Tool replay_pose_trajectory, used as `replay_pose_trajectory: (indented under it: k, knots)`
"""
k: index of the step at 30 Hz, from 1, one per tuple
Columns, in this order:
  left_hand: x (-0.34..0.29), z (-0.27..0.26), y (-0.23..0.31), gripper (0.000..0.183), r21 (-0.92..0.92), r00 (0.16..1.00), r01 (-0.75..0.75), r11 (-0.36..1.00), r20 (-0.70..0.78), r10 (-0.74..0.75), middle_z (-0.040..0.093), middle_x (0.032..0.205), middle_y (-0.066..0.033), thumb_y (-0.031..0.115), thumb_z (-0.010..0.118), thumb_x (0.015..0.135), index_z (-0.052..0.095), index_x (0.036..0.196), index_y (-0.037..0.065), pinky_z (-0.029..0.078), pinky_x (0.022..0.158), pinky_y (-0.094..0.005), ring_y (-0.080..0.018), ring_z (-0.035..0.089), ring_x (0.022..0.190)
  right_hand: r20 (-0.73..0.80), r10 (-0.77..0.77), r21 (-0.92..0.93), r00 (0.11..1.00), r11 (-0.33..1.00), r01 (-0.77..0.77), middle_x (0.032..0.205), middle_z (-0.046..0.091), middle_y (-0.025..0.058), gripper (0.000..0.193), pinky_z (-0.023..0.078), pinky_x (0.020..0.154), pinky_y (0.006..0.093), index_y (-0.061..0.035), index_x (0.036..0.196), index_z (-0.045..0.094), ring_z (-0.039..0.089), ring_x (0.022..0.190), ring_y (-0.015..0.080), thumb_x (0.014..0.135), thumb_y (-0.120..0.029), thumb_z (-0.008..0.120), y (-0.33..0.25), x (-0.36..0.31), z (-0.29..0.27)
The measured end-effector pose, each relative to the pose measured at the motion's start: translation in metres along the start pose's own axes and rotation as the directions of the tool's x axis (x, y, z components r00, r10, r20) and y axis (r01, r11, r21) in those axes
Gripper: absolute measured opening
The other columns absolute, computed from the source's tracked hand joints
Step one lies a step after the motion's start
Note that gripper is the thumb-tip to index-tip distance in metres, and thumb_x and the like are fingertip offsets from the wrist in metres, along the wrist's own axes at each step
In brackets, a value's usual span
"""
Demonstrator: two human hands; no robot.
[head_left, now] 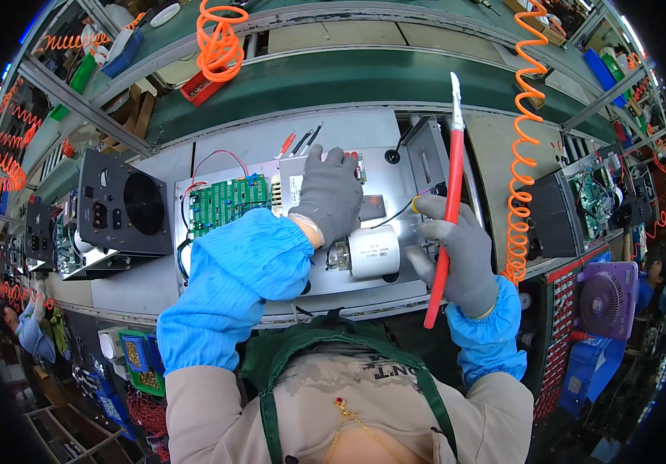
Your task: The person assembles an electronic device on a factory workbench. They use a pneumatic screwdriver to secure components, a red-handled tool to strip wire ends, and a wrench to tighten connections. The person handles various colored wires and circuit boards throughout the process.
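My left hand, in a grey glove, lies with stretched fingers across a silvery metal box and hides much of it. My right hand, gloved the same way, grips a long red stick whose tapered white tip points away from me. Beneath both hands is an open metal chassis. It carries a green circuit board on the left and a white cylindrical capacitor between my hands. A thin dark wire with a yellow end runs to the fingers of my right hand.
A black unit with a round fan stands at the left, another open unit at the right. Orange coiled hoses hang overhead. Pen-like tools lie behind the chassis. A purple fan is at the far right.
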State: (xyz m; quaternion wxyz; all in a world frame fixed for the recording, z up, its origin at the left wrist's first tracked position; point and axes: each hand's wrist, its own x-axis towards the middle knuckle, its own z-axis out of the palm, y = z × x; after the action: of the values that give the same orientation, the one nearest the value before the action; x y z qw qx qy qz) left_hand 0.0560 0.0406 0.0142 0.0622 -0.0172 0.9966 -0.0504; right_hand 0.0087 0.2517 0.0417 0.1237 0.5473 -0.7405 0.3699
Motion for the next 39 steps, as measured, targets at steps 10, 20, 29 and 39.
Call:
replay_pose_trajectory:
  k: [10,20,29,39]
  knots:
    - [-0.012,0.005,-0.005,0.029,0.028,0.980,-0.184,0.982,0.081,0.181,0.057,0.113,-0.0064,0.031,0.066,0.078,0.069,0.104,0.018,0.019,0.110,-0.0524,-0.0242,0.047,0.117,0.052,0.025,-0.040,0.998,0.999,-0.023,0.098,0.064,0.0090,0.036,0.052,0.072,0.0378,-0.0134,0.091,0.056,0.063,0.090,0.0294,0.061,-0.009,0.075,-0.002,0.003,-0.002]
    - [-0.010,0.015,0.000,0.023,0.142,0.948,-0.316,0.938,0.075,0.309,0.059,0.105,-0.0039,0.022,0.050,0.089,0.067,0.104,0.021,0.019,0.110,-0.0567,-0.0226,0.048,0.112,0.069,0.036,-0.004,0.997,0.999,-0.036,0.100,0.064,0.0147,0.036,0.052,0.074,0.0392,-0.0080,0.090,0.055,0.062,0.090,0.0334,0.059,-0.001,0.072,-0.001,0.002,-0.002]
    - [-0.016,0.016,-0.002,0.025,0.114,0.963,-0.269,0.956,0.011,0.270,0.057,0.116,-0.0066,0.023,0.057,0.081,0.067,0.104,0.023,0.019,0.106,-0.0619,-0.0305,0.040,0.124,0.053,0.092,-0.011,0.994,0.996,-0.092,0.100,0.064,0.0148,0.030,0.050,0.077,0.0400,-0.0076,0.092,0.054,0.062,0.093,0.0325,0.067,-0.003,0.070,-0.008,-0.001,0.000]
    - [-0.188,0.036,-0.038,0.034,-0.545,0.407,0.029,0.838,-0.759,-0.508,0.053,0.105,-0.0086,0.015,0.063,0.067,0.059,0.101,0.013,0.042,0.089,-0.0425,-0.0284,0.050,0.103,0.081,-0.334,0.387,0.939,0.879,0.279,0.113,0.058,0.0242,0.022,0.045,0.092,0.0456,-0.0025,0.108,0.047,0.057,0.106,0.0345,0.088,-0.006,0.055,-0.091,0.055,0.053]
